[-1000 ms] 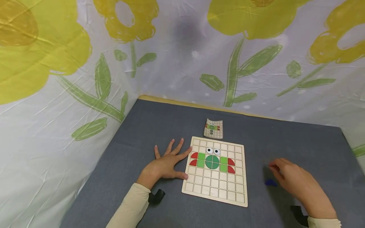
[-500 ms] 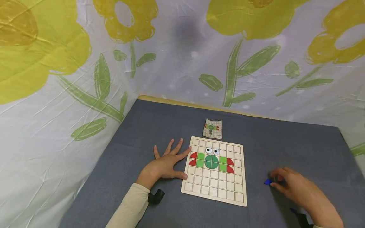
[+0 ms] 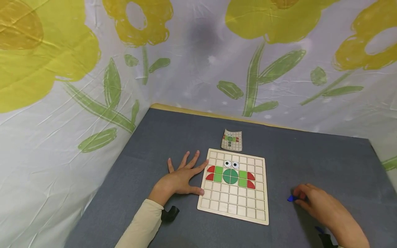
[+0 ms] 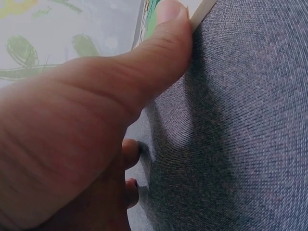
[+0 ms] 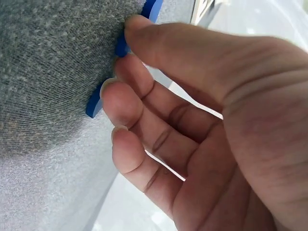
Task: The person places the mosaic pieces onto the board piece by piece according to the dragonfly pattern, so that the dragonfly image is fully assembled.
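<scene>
A square wooden grid board [image 3: 232, 201] carries red, light green and dark green pieces and two eye pieces. Spread wide at its left edge, my left hand [image 3: 178, 181] touches the rim with thumb and index fingertip; the left wrist view shows the thumb [image 4: 168, 43] against the board's side. To the right of the board, my right hand [image 3: 321, 203] is down at the table over small blue pieces [image 3: 291, 198]. In the right wrist view one blue piece [image 5: 122, 45] sits between thumb and index fingertip, pinched. Another blue piece [image 5: 95, 100] lies by the middle fingertip.
Behind the board lies a small curled picture card [image 3: 232, 140] with a similar coloured pattern. The dark grey table [image 3: 186, 227] meets a flower-printed curtain [image 3: 192, 69] at the back and left. A dark blue bit [image 3: 319, 229] shows near my right wrist.
My right hand has come down and nearer over the last second, its fingertips closing in at the blue pieces. The left hand and the board have stayed put.
</scene>
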{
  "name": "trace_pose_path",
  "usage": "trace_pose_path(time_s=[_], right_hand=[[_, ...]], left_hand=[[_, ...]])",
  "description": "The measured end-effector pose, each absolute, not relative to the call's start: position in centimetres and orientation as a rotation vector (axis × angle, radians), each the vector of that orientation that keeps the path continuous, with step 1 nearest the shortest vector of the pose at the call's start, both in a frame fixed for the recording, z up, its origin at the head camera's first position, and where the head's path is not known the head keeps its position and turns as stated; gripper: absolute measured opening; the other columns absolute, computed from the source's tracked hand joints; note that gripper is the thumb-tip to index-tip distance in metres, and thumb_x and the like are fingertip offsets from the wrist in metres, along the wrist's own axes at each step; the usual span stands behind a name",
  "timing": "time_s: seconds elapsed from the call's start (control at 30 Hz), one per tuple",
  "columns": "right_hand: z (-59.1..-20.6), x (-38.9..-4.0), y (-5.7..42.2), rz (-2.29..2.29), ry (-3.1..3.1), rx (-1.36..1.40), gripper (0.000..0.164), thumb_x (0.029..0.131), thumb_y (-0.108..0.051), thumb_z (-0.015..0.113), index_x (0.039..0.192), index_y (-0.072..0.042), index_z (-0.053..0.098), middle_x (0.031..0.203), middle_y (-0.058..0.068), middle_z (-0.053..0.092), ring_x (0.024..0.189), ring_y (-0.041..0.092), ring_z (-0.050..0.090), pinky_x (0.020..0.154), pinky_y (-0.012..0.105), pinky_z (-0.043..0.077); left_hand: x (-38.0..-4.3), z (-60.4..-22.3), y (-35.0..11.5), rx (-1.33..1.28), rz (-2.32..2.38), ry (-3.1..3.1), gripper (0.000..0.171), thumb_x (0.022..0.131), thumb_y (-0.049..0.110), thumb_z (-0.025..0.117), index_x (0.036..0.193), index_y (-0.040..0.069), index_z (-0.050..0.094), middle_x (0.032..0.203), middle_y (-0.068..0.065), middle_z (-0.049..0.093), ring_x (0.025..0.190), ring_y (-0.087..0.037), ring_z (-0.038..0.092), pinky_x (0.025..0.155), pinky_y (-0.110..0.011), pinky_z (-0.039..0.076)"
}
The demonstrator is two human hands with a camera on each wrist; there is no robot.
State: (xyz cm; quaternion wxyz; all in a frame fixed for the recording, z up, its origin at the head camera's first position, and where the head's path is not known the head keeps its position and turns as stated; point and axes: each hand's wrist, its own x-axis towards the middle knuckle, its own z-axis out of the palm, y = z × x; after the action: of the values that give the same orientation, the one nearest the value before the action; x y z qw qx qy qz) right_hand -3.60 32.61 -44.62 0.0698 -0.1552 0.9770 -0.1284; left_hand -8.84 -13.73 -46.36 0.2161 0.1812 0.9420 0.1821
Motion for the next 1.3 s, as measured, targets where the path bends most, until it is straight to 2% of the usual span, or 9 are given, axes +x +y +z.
trace_pose_path(time_s=[0.27,0.47,0.77,0.93,1.07,1.3], right_hand=[[-44.7,-3.7,32.4,-0.413,2.894,-0.423,0.027,0.085,-0.010,0.086,0.105,-0.016,0.068,0.089,-0.008,0.060,0.079,0.011,0.057,0.065,0.037,0.048],[-45.3,-3.8,32.5,-0.466,2.941,-0.536,0.027,0.084,-0.006,0.087,0.102,-0.014,0.068,0.085,-0.011,0.060,0.075,0.004,0.056,0.064,0.033,0.050],[-45.4,-4.2,32.8,-0.529,2.937,-0.646,0.035,0.081,-0.001,0.089,0.096,-0.015,0.061,0.078,-0.014,0.061,0.067,-0.003,0.053,0.057,0.027,0.046],[-44.5,-4.5,32.1,-0.516,2.945,-0.634,0.028,0.085,-0.004,0.087,0.101,-0.013,0.066,0.081,-0.013,0.062,0.068,-0.003,0.054,0.056,0.028,0.047],[-43.4,-4.8,30.9,-0.511,2.958,-0.640,0.025,0.089,-0.006,0.085,0.107,-0.016,0.070,0.086,-0.013,0.063,0.070,-0.004,0.053,0.058,0.027,0.046],[-42.2,-5.6,27.2,-0.605,2.897,-0.710,0.021,0.093,-0.006,0.081,0.106,-0.017,0.069,0.093,-0.011,0.067,0.070,-0.002,0.051,0.056,0.025,0.045]], left_hand=[[-8.8,-46.5,-13.8,0.502,0.499,2.610,0.111,0.080,0.066,0.082,0.169,0.043,0.020,0.179,0.003,-0.004,0.163,-0.035,-0.012,0.111,-0.086,-0.011],[-8.7,-46.4,-13.9,0.497,0.509,2.607,0.111,0.080,0.066,0.082,0.169,0.043,0.019,0.178,0.003,-0.005,0.163,-0.034,-0.013,0.111,-0.086,-0.013],[-8.8,-46.5,-13.8,0.496,0.496,2.607,0.112,0.080,0.067,0.082,0.169,0.043,0.019,0.178,0.003,-0.005,0.163,-0.033,-0.013,0.111,-0.085,-0.013],[-8.9,-46.5,-13.8,0.495,0.487,2.610,0.111,0.080,0.067,0.082,0.169,0.044,0.019,0.178,0.004,-0.006,0.163,-0.033,-0.013,0.111,-0.085,-0.012],[-8.9,-46.5,-13.8,0.496,0.488,2.610,0.111,0.080,0.067,0.082,0.169,0.044,0.020,0.179,0.004,-0.005,0.163,-0.034,-0.012,0.111,-0.086,-0.012],[-8.9,-46.3,-13.7,0.496,0.494,2.609,0.112,0.080,0.067,0.083,0.169,0.043,0.020,0.178,0.004,-0.006,0.163,-0.033,-0.012,0.111,-0.085,-0.013]])
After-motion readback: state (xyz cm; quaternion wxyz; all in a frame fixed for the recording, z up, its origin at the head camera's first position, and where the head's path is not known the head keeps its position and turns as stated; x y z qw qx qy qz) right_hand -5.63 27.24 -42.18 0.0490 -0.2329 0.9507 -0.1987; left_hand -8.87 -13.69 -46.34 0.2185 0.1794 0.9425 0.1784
